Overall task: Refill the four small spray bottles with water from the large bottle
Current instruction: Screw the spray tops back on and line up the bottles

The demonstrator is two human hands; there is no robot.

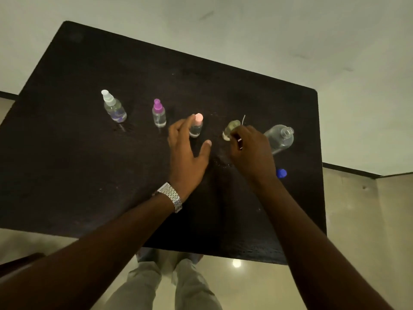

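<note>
Several small spray bottles stand in a row on the dark table (89, 175). From the left they are a white-capped bottle (114, 107), a purple-capped bottle (159, 114), a pink-capped bottle (196, 126) and a yellowish bottle (230, 129). My left hand (186, 148) hovers open beside the pink-capped bottle, fingers spread. My right hand (250, 148) is closed on the sprayer head at the yellowish bottle's top; a thin white dip tube sticks out past the fingers. The large clear bottle (279, 138) stands uncapped to the right. Its blue cap (281, 173) lies on the table nearer to me.
Wet patches glisten on the table between my hands and beneath the white-capped bottle. The table's right edge runs close behind the large bottle. A glossy tiled floor and my legs show below the near edge.
</note>
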